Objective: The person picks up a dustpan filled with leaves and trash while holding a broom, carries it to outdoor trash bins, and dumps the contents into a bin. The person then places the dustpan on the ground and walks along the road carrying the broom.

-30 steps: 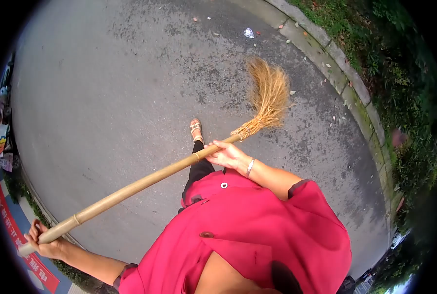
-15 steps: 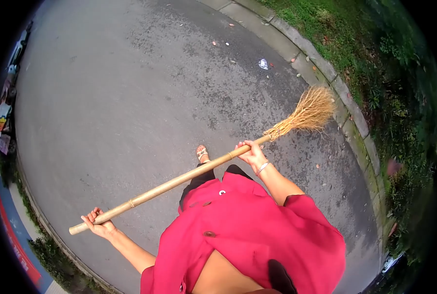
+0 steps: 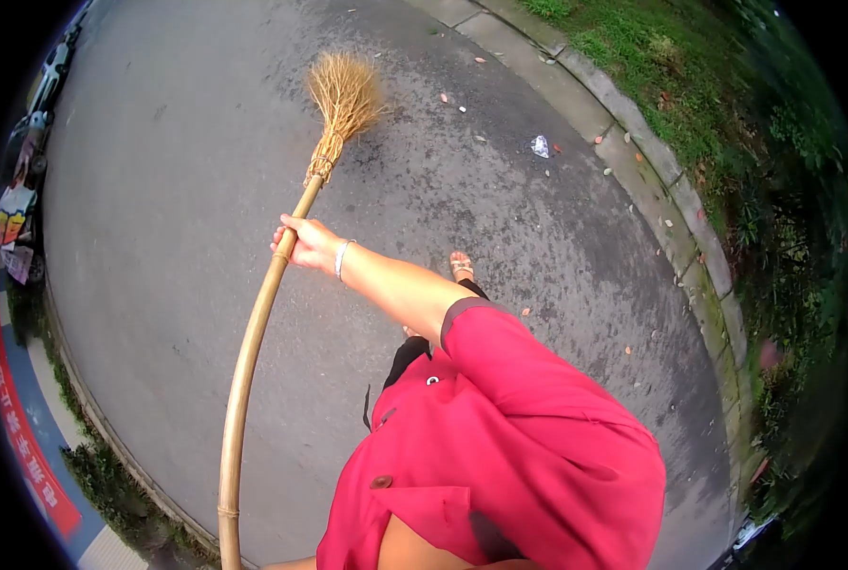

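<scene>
A broom with a long bamboo handle slants up across the road, its straw bristle head pointing away from me over the asphalt. My right hand is closed around the upper handle, a short way below the bound straw; a bracelet sits on that wrist. The handle runs down and out of the frame at the bottom left. Only a sliver of my left forearm shows beside it at the lower edge, with the hand itself cut off by the frame.
A crumpled white scrap and several leaves lie on the asphalt. A stone kerb borders grass and shrubs on the right. On the left are parked vehicles, a hedge and a red banner.
The broom has swung from my right across to the left, bristles now pointing forward. My right hand moved left with it, while my left hand dropped past the bottom edge. One foot stepped forward.
</scene>
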Action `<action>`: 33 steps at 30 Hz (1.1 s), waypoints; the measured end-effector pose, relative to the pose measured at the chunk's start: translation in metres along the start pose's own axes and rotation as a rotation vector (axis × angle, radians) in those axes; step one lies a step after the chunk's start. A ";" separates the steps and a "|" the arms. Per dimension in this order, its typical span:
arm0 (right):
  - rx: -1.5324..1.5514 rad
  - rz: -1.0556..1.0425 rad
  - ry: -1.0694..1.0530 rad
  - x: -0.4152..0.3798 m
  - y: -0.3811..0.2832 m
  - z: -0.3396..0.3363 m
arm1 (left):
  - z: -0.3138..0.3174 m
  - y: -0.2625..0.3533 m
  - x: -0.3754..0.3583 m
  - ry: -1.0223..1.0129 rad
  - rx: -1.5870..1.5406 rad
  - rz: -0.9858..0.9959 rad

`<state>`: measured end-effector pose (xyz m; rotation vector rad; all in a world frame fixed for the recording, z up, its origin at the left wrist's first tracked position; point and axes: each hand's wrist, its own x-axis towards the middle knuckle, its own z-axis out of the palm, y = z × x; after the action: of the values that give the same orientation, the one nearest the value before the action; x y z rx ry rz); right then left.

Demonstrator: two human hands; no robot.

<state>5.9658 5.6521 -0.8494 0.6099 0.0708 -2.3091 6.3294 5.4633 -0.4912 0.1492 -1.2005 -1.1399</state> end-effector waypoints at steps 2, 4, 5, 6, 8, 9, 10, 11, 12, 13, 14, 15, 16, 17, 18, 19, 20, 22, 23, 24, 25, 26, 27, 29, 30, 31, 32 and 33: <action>-0.059 -0.004 0.062 -0.011 -0.031 -0.022 | 0.028 -0.011 -0.013 -0.008 -0.014 -0.035; -0.016 -0.003 0.171 -0.051 -0.065 -0.069 | 0.052 -0.033 -0.022 0.013 -0.052 -0.123; -0.024 -0.040 0.210 -0.085 -0.083 -0.090 | 0.067 -0.048 -0.028 0.018 -0.079 -0.191; 0.019 -0.057 0.270 -0.120 -0.100 -0.107 | 0.083 -0.064 -0.033 0.034 -0.121 -0.257; 0.161 -0.177 0.342 -0.187 -0.133 -0.141 | 0.133 -0.101 -0.060 -0.098 -0.172 -0.479; 0.086 -0.343 0.424 -0.217 -0.149 -0.159 | 0.166 -0.122 -0.091 -0.039 -0.117 -0.574; 0.189 -0.344 0.451 -0.241 -0.172 -0.190 | 0.176 -0.153 -0.114 -0.148 -0.173 -0.676; 0.243 -0.373 0.567 -0.271 -0.196 -0.222 | 0.201 -0.176 -0.153 -0.199 -0.180 -0.759; 0.291 -0.473 0.618 -0.300 -0.220 -0.244 | 0.225 -0.193 -0.193 -0.184 -0.184 -0.895; 0.285 -0.563 0.800 -0.330 -0.242 -0.268 | 0.246 -0.206 -0.232 -0.161 -0.124 -1.044; 0.379 -0.640 0.847 -0.365 -0.263 -0.300 | 0.255 -0.219 -0.269 -0.234 -0.147 -1.176; 0.464 -0.737 0.962 -0.395 -0.276 -0.296 | 0.266 -0.223 -0.299 -0.308 -0.091 -1.265; 0.451 -0.785 1.065 -0.422 -0.285 -0.306 | 0.276 -0.224 -0.317 -0.351 -0.096 -1.339; 0.427 -0.856 1.126 -0.442 -0.285 -0.292 | 0.284 -0.227 -0.329 -0.390 -0.099 -1.408; 0.604 -0.869 1.101 -0.459 -0.290 -0.303 | 0.290 -0.232 -0.336 -0.425 -0.122 -1.441; 0.620 -0.864 1.037 -0.468 -0.287 -0.298 | 0.294 -0.238 -0.338 -0.458 -0.144 -1.465; 0.624 -0.880 1.110 -0.468 -0.288 -0.302 | 0.293 -0.247 -0.340 -0.450 -0.154 -1.489; 0.576 -0.849 1.087 -0.443 -0.300 -0.289 | 0.291 -0.268 -0.333 -0.413 -0.173 -1.449; 0.557 -0.834 1.084 -0.428 -0.306 -0.282 | 0.292 -0.280 -0.325 -0.400 -0.184 -1.438; 0.598 -0.812 0.965 -0.406 -0.314 -0.275 | 0.292 -0.293 -0.313 -0.343 -0.166 -1.408; 0.565 -0.822 0.928 -0.377 -0.323 -0.268 | 0.292 -0.305 -0.297 -0.301 -0.147 -1.373; 0.571 -0.774 0.888 -0.344 -0.332 -0.246 | 0.290 -0.315 -0.279 -0.220 -0.172 -1.347; 0.576 -0.727 0.846 -0.308 -0.341 -0.215 | 0.287 -0.325 -0.257 -0.141 -0.200 -1.320; 0.418 -0.601 0.756 -0.232 -0.353 -0.176 | 0.269 -0.345 -0.208 -0.030 -0.257 -1.220; 0.352 -0.520 0.693 -0.193 -0.356 -0.149 | 0.260 -0.350 -0.184 0.029 -0.218 -1.140; 0.285 -0.440 0.628 -0.152 -0.356 -0.119 | 0.249 -0.355 -0.159 0.088 -0.181 -1.060; 0.252 -0.373 0.586 -0.112 -0.353 -0.093 | 0.235 -0.357 -0.137 0.123 -0.172 -0.979; 0.218 -0.309 0.537 -0.070 -0.351 -0.064 | 0.224 -0.360 -0.115 0.154 -0.170 -0.896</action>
<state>5.7989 5.9675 -0.9180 1.4057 0.1777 -2.3947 5.9422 5.4787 -0.6988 0.6795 -0.8919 -1.9558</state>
